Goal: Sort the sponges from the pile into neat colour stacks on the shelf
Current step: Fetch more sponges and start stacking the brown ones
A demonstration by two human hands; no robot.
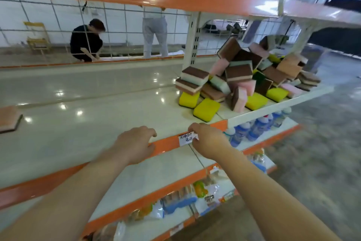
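Yellow sponges (206,110), four visible; both hands (134,143) (207,141), fingers (192,128) curled on shelf edge (166,144), one label (187,138)

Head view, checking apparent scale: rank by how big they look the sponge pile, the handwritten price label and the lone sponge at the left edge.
1. sponge pile
2. lone sponge, cut off by the frame
3. price label, partly hidden by the right hand

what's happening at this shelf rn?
Sorting hasn't visibly started. Both hands are at the shelf's orange front edge: the left hand curls over it, the right hand pinches the white price label. The sponge pile sits jumbled to the right, and one lone sponge lies at far left.
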